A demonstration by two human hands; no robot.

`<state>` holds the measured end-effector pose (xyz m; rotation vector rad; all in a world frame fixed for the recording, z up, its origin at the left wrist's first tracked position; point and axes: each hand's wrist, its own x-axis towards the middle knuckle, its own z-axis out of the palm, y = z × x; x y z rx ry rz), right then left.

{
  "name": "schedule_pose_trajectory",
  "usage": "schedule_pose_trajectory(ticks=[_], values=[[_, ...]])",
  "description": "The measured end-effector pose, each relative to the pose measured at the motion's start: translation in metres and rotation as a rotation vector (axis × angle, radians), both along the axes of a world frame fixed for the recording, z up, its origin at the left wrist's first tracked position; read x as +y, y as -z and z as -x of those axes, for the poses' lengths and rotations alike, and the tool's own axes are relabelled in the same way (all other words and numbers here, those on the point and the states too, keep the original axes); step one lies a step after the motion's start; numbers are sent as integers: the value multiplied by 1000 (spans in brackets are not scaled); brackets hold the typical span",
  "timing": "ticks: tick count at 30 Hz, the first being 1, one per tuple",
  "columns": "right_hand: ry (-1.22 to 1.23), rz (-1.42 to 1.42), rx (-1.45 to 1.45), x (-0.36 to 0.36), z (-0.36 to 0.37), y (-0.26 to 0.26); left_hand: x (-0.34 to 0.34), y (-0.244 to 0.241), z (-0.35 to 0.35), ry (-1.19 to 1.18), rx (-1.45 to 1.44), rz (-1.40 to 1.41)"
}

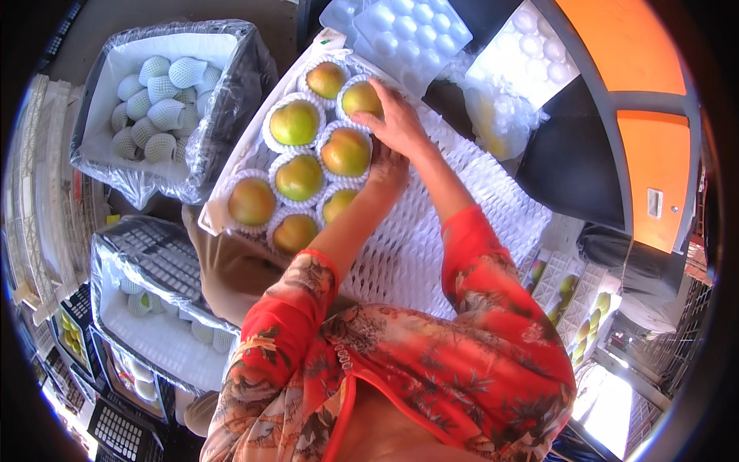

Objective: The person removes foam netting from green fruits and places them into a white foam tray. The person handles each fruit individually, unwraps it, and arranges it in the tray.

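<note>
Several yellow-green fruits with a red blush, each in a white foam net, sit in a white box [211,218]. My right hand [398,118] has its thumb and fingers around the side of the fruit [361,99] at the box's upper edge. My left hand [385,164] reaches in just below it, beside a larger fruit [345,152]; its fingers are partly hidden under my right hand, so what they touch does not show. A sheet of white foam netting [415,231] spreads over the right side.
At the upper left, a plastic-lined crate [231,110] holds several net-wrapped fruits. Another lined crate [161,341] stands below it. Clear moulded trays [404,34] and a plastic bag [499,124] lie beyond the box. An orange locker door [652,173] is on the right.
</note>
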<state>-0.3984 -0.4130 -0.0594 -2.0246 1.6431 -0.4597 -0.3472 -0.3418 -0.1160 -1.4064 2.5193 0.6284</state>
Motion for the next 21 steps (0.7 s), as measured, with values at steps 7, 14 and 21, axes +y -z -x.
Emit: schedule_pose_trajectory(ticks=[7, 14, 21], values=[[-105, -35, 628, -12, -9, -39, 56, -10, 35, -27, 81, 347], [137, 225, 195, 47, 5, -24, 160, -45, -33, 138, 354, 120], [178, -320, -265, 163, 3, -3, 203, -8, -88, 17, 137, 210]])
